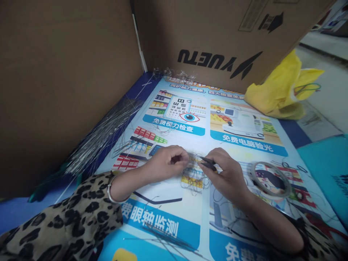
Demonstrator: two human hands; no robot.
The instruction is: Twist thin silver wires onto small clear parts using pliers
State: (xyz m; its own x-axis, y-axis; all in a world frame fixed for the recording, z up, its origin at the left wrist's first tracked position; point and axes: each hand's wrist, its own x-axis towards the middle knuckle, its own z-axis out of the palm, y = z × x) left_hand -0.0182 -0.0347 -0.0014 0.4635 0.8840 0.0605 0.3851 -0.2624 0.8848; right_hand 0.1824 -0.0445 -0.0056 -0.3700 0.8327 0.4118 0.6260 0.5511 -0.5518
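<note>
Wire tangle (194, 178), one: fine, loose, on the printed poster (205, 232) between the hands. Left hand (169, 163): fingertips pinched at the tangle's edge, seemingly on a strand, blurred. Right hand (227, 174): fingers closed round black pliers (208, 165). Clockwise from the tangle: cardboard box (163, 40), 12 o'clock, marked YUETU upside down, inside unseen; yellow bag (280, 92), 1 to 2, crumpled, contents hidden; tape roll (288, 189), 3; straight wires (99, 139), 10.

Thin looped silver wires (194, 181): blurred, centre of frame
Black pointed pliers (208, 161): handles hidden in right hand (227, 174)
Flat teal printed sheet (324, 163): cut off, right edge
</note>
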